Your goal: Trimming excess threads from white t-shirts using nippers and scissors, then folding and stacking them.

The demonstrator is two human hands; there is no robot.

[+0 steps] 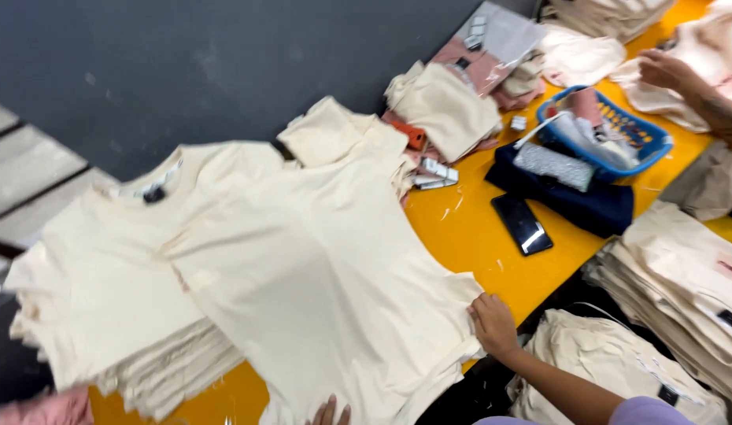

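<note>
- Left hand [331,412]: only the fingertips show at 6 o'clock, lying flat on the lower hem of the cream T-shirt [319,275]; how firmly it grips cannot be told.
- Right hand [493,324]: at 4 o'clock, fingers curled closed over the shirt's edge, pinching the cloth; a lilac sleeve [649,412] covers the upper arm.
- Cream T-shirt: spread flat at frame centre, smooth matte knit, overlapping a second cream shirt with a small dark neck label [154,194] toward 9 o'clock.
- Stack of cream shirts [169,362]: beneath both, layered edges showing at 7 o'clock.
- Yellow table [476,236]: glossy surface, bare between the shirts and the clutter at 2 o'clock.
- Folded shirt pile [681,283]: at 3 o'clock, dark square labels on the top pieces; another cream bundle [610,362] lies below it.
- Black phone [522,223]: flat, glossy rectangle, just right of centre.
- Navy cloth [586,206]: folded beneath a blue plastic basket [645,142] with slotted walls, at 2 o'clock.
- Folded cream and pink garments [452,102]: heaped at 1 o'clock, with clear plastic bags [504,35] behind.
- Another person's hand [667,71]: at the far right, resting on pale cloth.
- Grey wall [224,63]: plain, at 11 o'clock.
</note>
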